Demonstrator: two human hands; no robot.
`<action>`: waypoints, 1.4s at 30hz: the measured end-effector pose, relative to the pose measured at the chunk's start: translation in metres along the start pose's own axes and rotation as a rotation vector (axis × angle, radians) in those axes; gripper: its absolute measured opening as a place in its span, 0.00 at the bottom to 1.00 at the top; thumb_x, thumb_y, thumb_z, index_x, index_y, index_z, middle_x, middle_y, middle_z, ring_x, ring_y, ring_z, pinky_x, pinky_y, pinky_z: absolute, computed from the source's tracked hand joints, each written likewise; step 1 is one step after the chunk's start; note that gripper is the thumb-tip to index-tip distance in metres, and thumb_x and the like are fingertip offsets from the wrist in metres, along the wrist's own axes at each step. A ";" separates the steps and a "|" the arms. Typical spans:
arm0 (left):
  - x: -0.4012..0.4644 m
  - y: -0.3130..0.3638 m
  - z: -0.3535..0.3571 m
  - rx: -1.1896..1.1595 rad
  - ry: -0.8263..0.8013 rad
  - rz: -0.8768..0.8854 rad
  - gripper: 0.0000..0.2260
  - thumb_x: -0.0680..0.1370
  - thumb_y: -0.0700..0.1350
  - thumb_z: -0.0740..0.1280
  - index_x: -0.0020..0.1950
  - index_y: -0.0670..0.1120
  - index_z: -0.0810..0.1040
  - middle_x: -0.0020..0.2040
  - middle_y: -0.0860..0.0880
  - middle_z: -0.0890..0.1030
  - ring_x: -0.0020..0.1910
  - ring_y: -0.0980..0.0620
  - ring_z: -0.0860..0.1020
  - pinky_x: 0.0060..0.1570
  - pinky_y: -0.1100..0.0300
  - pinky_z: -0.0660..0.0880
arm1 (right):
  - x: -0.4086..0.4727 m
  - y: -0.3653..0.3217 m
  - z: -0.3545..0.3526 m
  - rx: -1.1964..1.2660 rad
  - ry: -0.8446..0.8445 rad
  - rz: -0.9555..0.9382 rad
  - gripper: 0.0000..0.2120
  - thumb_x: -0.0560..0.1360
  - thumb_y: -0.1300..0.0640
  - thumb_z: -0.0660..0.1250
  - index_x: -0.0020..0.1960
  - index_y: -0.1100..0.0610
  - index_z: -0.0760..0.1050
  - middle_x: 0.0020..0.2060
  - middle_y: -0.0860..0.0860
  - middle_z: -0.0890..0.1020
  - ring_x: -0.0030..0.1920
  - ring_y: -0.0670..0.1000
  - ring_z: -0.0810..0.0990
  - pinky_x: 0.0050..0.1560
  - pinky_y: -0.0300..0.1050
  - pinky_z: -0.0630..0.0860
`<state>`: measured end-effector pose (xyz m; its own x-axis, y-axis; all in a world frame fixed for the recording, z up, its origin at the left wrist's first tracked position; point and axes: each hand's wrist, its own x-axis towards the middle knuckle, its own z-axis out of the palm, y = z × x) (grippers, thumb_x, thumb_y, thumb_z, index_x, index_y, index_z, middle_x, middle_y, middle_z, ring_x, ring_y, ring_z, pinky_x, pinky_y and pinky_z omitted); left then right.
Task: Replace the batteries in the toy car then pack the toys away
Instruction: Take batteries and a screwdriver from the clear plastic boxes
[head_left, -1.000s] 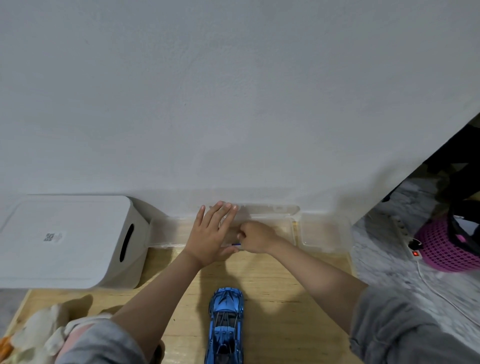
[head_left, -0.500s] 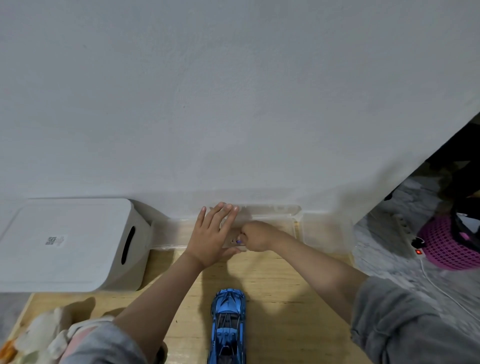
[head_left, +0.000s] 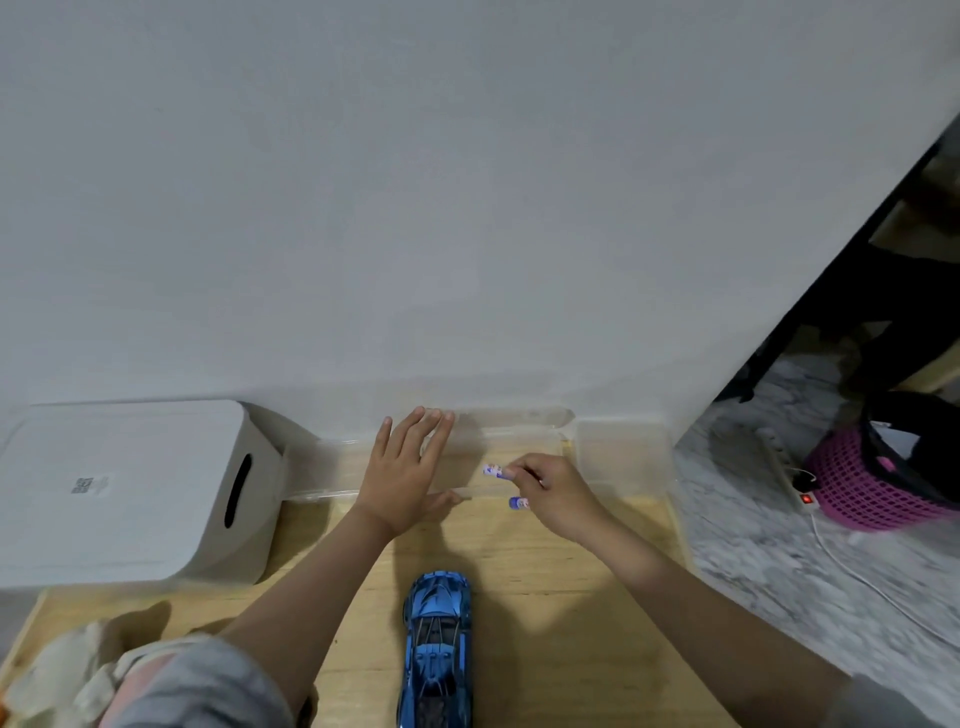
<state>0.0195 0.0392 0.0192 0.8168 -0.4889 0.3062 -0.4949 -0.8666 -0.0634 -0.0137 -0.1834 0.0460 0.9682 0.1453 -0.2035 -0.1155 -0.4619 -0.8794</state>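
Note:
A blue toy car (head_left: 438, 649) stands on the wooden table near its front edge, nose toward the wall. My left hand (head_left: 405, 475) lies flat with straight fingers on a clear plastic box (head_left: 332, 467) against the wall. My right hand (head_left: 553, 493) is just right of it and pinches two small batteries with purple and white wrappers (head_left: 494, 471), one above the other; the lower battery (head_left: 518, 503) pokes out under the fingers.
A white lidded storage bin (head_left: 130, 488) stands at the left by the wall. A second clear container (head_left: 618, 457) sits at the right table edge. Pale plush toys (head_left: 67, 670) lie at the bottom left. A pink basket (head_left: 872, 488) and power strip (head_left: 800, 493) are on the floor to the right.
My right hand has drawn back to the right from the clear box, and two batteries now show in its fingers. My left hand stays flat on the box.

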 end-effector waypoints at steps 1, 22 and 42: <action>0.000 0.001 -0.001 0.001 -0.001 -0.001 0.52 0.56 0.65 0.78 0.72 0.44 0.62 0.66 0.46 0.66 0.68 0.44 0.65 0.63 0.39 0.68 | -0.009 0.008 0.000 -0.025 -0.020 -0.010 0.08 0.79 0.54 0.62 0.46 0.53 0.79 0.32 0.42 0.75 0.32 0.39 0.73 0.36 0.33 0.68; -0.004 0.005 0.000 0.024 0.006 -0.008 0.48 0.59 0.61 0.78 0.72 0.43 0.63 0.66 0.45 0.66 0.68 0.43 0.64 0.62 0.39 0.69 | -0.030 0.071 0.017 -0.941 0.056 -0.146 0.20 0.76 0.58 0.62 0.68 0.51 0.67 0.54 0.54 0.75 0.48 0.52 0.77 0.41 0.46 0.76; -0.007 0.001 0.011 0.048 0.097 0.024 0.46 0.62 0.62 0.76 0.72 0.43 0.63 0.66 0.44 0.66 0.68 0.43 0.65 0.64 0.40 0.68 | -0.050 0.082 0.043 -0.870 -0.038 -0.319 0.29 0.65 0.58 0.54 0.66 0.52 0.65 0.64 0.54 0.64 0.65 0.56 0.64 0.71 0.56 0.50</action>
<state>0.0165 0.0410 0.0064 0.7714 -0.4993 0.3945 -0.4970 -0.8599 -0.1164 -0.0809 -0.1910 -0.0345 0.9159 0.3998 -0.0354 0.3768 -0.8870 -0.2670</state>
